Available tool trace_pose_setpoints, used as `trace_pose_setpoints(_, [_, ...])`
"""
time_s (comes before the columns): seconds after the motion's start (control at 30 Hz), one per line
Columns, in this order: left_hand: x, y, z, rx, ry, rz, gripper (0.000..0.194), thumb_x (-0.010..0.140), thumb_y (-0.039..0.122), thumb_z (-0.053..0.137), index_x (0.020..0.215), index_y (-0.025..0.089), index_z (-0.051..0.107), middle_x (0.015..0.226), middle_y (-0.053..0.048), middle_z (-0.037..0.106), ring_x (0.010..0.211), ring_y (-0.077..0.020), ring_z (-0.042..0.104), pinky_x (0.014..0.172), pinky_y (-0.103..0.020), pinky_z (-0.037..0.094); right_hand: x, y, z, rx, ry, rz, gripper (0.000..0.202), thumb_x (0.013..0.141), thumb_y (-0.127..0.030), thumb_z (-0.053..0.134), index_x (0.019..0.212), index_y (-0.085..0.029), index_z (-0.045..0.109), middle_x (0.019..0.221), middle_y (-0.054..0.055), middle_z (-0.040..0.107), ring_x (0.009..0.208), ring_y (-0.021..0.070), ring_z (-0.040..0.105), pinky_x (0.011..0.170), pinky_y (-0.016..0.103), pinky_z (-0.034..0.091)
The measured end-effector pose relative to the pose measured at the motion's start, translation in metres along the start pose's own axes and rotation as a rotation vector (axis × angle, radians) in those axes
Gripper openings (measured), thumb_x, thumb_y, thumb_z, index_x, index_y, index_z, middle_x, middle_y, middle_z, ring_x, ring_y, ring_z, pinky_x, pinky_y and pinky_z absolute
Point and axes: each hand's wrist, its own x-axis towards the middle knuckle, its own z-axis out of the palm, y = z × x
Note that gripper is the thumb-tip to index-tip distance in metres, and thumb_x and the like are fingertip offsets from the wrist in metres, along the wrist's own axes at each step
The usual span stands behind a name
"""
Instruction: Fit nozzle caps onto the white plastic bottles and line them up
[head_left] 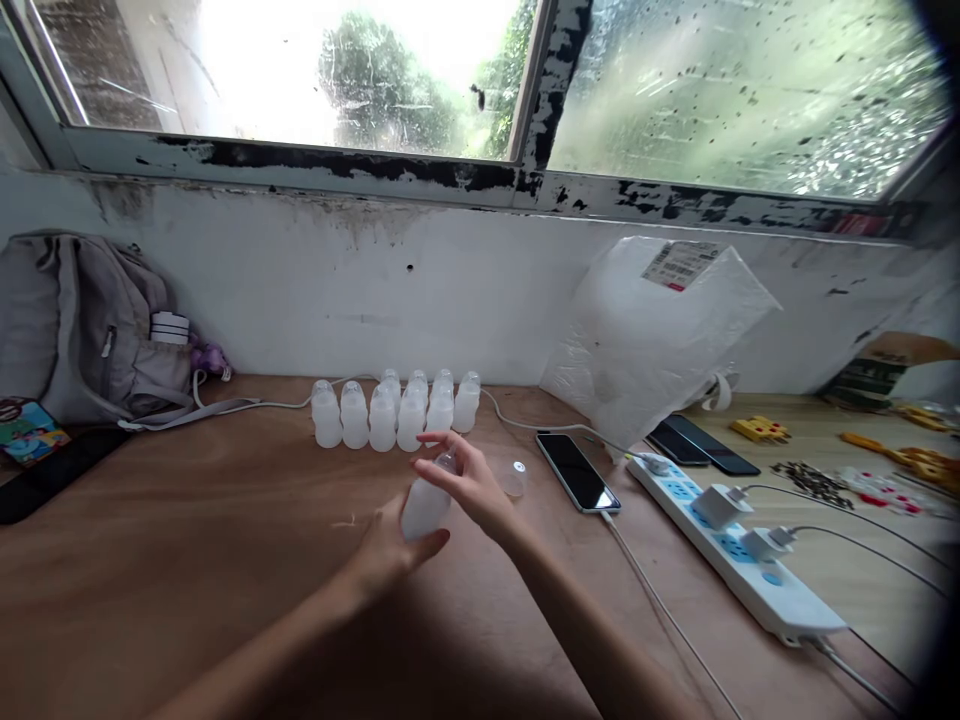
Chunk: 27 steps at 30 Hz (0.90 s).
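A small frosted white plastic bottle [426, 508] tilts over the table in front of me. My left hand [386, 540] is wrapped around its body. My right hand [469, 480] is at its top, the fingers closed around the neck, so they partly hide the bottle's tip. On the table to the right of my right hand lies a clear plastic cap [514, 478]. Just beyond my hands, several matching bottles with clear caps [382, 418] stand upright in rows.
A phone [577, 472] on a cable and a white power strip [731, 545] with plugs lie at the right. A plastic bag [645, 330] leans on the wall. The grey backpack [90, 330] sits at far left. A cable [525, 424] runs behind the bottles.
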Motion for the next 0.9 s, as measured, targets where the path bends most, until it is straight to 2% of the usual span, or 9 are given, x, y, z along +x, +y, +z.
trace_pose_setpoints(0.07, [0.003,-0.007,-0.003,0.166,0.033,-0.057,0.042,0.066,0.044,0.058,0.098,0.018,0.051,0.084,-0.006,0.061,0.074,-0.0224,0.056,0.062,-0.030,0.040,0.006,0.002,-0.020,-0.215,0.034,-0.003,0.033,0.077,-0.043,0.050,0.100,-0.020,0.053,0.093,0.007,0.060,0.084,0.0180,0.057,0.071,0.030,0.043])
trace_pose_setpoints(0.17, [0.005,-0.014,-0.009,0.465,0.062,-0.116,0.046,0.065,0.051,0.055,0.097,0.020,0.049,0.081,-0.007,0.061,0.074,-0.0257,0.057,0.062,-0.032,0.038,0.011,0.012,-0.057,-0.824,0.178,0.090,0.032,0.075,-0.043,0.052,0.095,-0.020,0.056,0.102,0.011,0.054,0.097,0.0253,0.051,0.079,0.038,0.038])
trace_pose_setpoints(0.23, [0.006,-0.015,-0.014,0.621,0.052,-0.076,0.044,0.066,0.050,0.054,0.098,0.021,0.050,0.085,-0.007,0.060,0.078,-0.0258,0.056,0.062,-0.031,0.037,0.010,0.022,-0.080,-1.143,0.255,0.297,0.034,0.071,-0.041,0.057,0.098,-0.019,0.056,0.105,0.014,0.051,0.100,0.0318,0.047,0.077,0.044,0.036])
trace_pose_setpoints(0.3, [0.008,-0.015,-0.021,0.717,0.027,-0.014,0.040,0.066,0.048,0.054,0.096,0.021,0.052,0.091,-0.007,0.057,0.084,-0.0246,0.054,0.065,-0.029,0.036,0.008,0.033,-0.098,-1.214,0.160,0.470,0.034,0.069,-0.035,0.059,0.099,-0.019,0.055,0.103,0.015,0.051,0.094,0.0316,0.051,0.072,0.043,0.037])
trace_pose_setpoints(0.43, [0.013,-0.013,-0.035,0.777,0.007,0.034,0.037,0.066,0.045,0.054,0.096,0.023,0.056,0.095,-0.006,0.056,0.091,-0.0236,0.051,0.070,-0.028,0.036,0.008,0.045,-0.108,-1.140,-0.014,0.483,0.027,0.063,-0.015,0.063,0.089,-0.018,0.060,0.090,0.010,0.057,0.082,0.0216,0.056,0.067,0.030,0.041])
trace_pose_setpoints(0.57, [0.017,-0.010,-0.049,0.759,0.019,0.032,0.037,0.067,0.043,0.054,0.099,0.024,0.056,0.095,-0.005,0.057,0.090,-0.0239,0.052,0.071,-0.028,0.037,0.012,0.031,-0.096,-0.684,-0.096,0.292,0.025,0.075,-0.028,0.053,0.099,-0.020,0.056,0.079,0.004,0.058,0.066,0.0143,0.058,0.054,0.024,0.042])
trace_pose_setpoints(0.67, [0.017,-0.006,-0.057,0.722,0.042,0.031,0.039,0.068,0.044,0.055,0.102,0.024,0.056,0.096,-0.005,0.058,0.090,-0.0241,0.052,0.071,-0.028,0.037,0.012,0.014,-0.086,-0.311,-0.097,0.155,0.031,0.074,-0.033,0.055,0.102,-0.020,0.054,0.078,0.003,0.058,0.069,0.0147,0.058,0.056,0.025,0.044])
trace_pose_setpoints(0.8, [0.016,0.001,-0.063,0.686,0.067,0.065,0.043,0.069,0.046,0.054,0.107,0.024,0.053,0.101,-0.004,0.056,0.093,-0.0232,0.052,0.075,-0.028,0.038,0.010,0.004,-0.075,-0.133,-0.130,0.115,0.034,0.070,-0.030,0.061,0.102,-0.020,0.055,0.088,0.004,0.059,0.075,0.0146,0.058,0.062,0.026,0.046])
trace_pose_setpoints(0.9, [0.015,0.007,-0.064,0.681,0.053,0.093,0.043,0.071,0.047,0.052,0.107,0.024,0.053,0.102,-0.004,0.056,0.093,-0.0227,0.052,0.075,-0.028,0.038,0.009,0.003,-0.067,-0.109,-0.151,0.120,0.035,0.070,-0.032,0.061,0.102,-0.018,0.056,0.084,0.004,0.060,0.072,0.0145,0.059,0.059,0.026,0.046])
